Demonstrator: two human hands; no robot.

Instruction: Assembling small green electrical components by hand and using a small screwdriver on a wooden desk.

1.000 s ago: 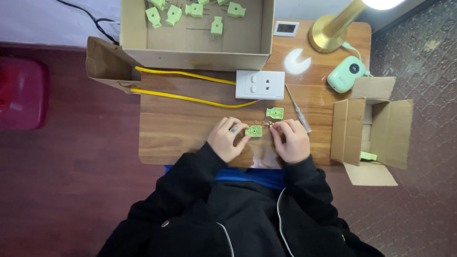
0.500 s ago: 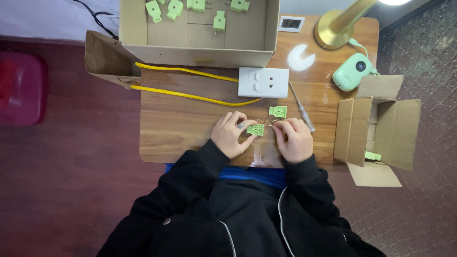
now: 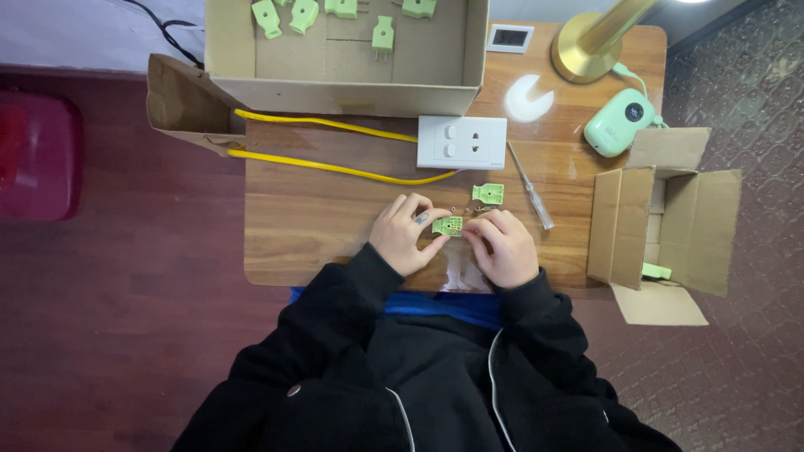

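Left hand point(image 3: 404, 234), right hand point(image 3: 501, 248) pinch small green plug part point(image 3: 448, 225) over wooden table point(image 3: 318, 218).

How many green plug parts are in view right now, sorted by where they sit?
Big cardboard box: 5 green plug parts
Table, loose: 1 green part
Held between left hand and right hand: 1 green part
Small cardboard box: 1 green part
Total: 8
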